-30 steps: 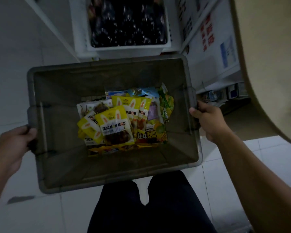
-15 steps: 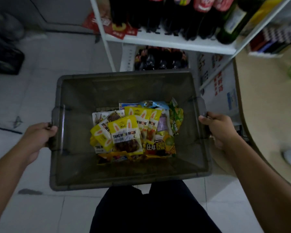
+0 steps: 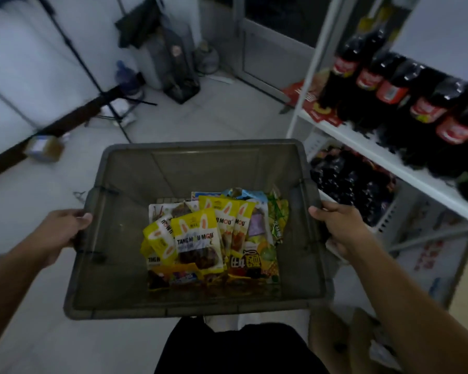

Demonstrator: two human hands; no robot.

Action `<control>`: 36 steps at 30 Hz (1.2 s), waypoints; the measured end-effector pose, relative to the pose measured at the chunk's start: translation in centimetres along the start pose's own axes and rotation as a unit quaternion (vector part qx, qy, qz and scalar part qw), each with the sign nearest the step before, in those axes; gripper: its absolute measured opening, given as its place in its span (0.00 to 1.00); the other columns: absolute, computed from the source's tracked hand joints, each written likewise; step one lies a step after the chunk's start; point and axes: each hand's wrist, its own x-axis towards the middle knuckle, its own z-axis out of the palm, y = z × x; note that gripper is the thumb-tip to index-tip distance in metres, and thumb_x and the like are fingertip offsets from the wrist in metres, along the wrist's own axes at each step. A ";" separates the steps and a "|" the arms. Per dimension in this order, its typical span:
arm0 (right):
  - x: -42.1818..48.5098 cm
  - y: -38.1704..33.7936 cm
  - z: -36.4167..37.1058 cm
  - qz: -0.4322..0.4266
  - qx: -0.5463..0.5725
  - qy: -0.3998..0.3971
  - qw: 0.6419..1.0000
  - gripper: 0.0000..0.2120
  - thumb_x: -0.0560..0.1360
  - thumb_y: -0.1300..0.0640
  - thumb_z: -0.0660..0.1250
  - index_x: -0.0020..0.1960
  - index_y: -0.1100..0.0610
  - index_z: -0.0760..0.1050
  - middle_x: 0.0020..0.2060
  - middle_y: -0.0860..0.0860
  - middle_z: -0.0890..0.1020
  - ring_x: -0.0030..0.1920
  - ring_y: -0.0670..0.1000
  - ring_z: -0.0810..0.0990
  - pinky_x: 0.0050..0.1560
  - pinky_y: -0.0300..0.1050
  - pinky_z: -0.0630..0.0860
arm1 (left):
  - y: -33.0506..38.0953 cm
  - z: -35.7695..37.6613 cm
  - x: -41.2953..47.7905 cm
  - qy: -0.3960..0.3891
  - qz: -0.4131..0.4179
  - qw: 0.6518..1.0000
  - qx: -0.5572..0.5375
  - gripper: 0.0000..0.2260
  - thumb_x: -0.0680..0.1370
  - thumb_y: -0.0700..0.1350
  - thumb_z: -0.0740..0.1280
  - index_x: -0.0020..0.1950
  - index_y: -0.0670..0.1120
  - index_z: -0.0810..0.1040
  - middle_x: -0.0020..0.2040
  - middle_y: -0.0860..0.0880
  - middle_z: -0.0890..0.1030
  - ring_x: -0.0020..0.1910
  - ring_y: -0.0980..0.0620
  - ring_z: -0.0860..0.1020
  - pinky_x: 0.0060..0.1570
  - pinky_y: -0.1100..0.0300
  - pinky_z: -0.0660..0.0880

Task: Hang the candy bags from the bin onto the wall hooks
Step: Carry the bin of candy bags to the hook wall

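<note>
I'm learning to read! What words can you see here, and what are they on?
"TANG MOU MOU": front yellow candy bag in the bin.
"MOU": yellow bag behind it, rest covered.
"TANG": bag at lower left, rest hidden.
Red labels on the cola bottles: too blurred to read.
Red print on the white panel: too blurred to read.
</note>
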 end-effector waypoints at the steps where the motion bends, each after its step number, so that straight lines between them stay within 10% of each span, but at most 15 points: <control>1: 0.0 -0.7 1.3 -0.003 -0.011 -0.014 1.000 0.08 0.77 0.62 0.69 0.55 0.59 0.82 0.45 0.54 0.86 0.46 0.56 0.85 0.49 0.50 0.81 | -1.1 -1.4 -0.7 0.010 -0.009 1.000 -0.011 0.11 0.82 0.38 0.62 0.63 0.34 0.74 0.48 0.36 0.76 0.40 0.42 0.73 0.38 0.52 0.71; 13: -5.1 -6.9 21.8 -0.084 -0.155 -0.181 0.968 0.17 0.79 0.62 0.67 0.66 0.65 0.74 0.39 0.48 0.79 0.38 0.46 0.78 0.38 0.41 0.75 | -16.0 -16.6 -6.8 0.178 -0.105 0.968 -0.140 0.14 0.81 0.39 0.64 0.64 0.34 0.76 0.46 0.38 0.78 0.40 0.41 0.74 0.38 0.52 0.72; 18: -9.2 -7.6 32.2 -0.119 -0.210 -0.223 0.945 0.18 0.78 0.63 0.68 0.65 0.66 0.75 0.39 0.50 0.79 0.36 0.46 0.76 0.24 0.32 0.71 | -21.7 -23.3 -7.8 0.236 -0.146 0.944 -0.177 0.16 0.81 0.41 0.65 0.66 0.35 0.74 0.59 0.36 0.77 0.53 0.36 0.74 0.54 0.41 0.72; 36: -16.2 -9.1 63.4 -0.133 -0.281 -0.339 0.888 0.12 0.76 0.60 0.71 0.59 0.59 0.79 0.41 0.53 0.81 0.39 0.52 0.78 0.36 0.46 0.76 | -34.4 -41.5 -4.4 0.342 -0.233 0.857 -0.306 0.15 0.81 0.39 0.64 0.66 0.36 0.74 0.56 0.39 0.76 0.50 0.41 0.72 0.50 0.49 0.69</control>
